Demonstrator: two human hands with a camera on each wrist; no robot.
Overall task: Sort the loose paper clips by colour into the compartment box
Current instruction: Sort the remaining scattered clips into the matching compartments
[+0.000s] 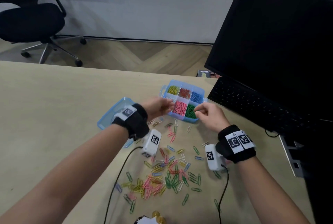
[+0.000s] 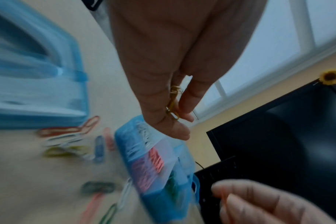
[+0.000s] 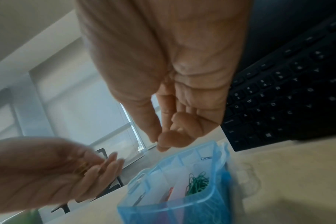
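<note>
Loose clips point(image 1: 167, 175) scattered on near desk point(image 1: 54, 106), between both forearms. Beyond them, box point(image 1: 201, 92) with sorted colours (green nearest right). Left hand point(image 1: 158, 107) at box's left edge, pinching yellow clips point(image 2: 173, 104). Right hand point(image 1: 210, 115) over green compartment point(image 1: 191, 111), fingertips point(image 3: 164, 140) together; contents cannot tell. Lid point(image 1: 108, 117) left of box.
</note>
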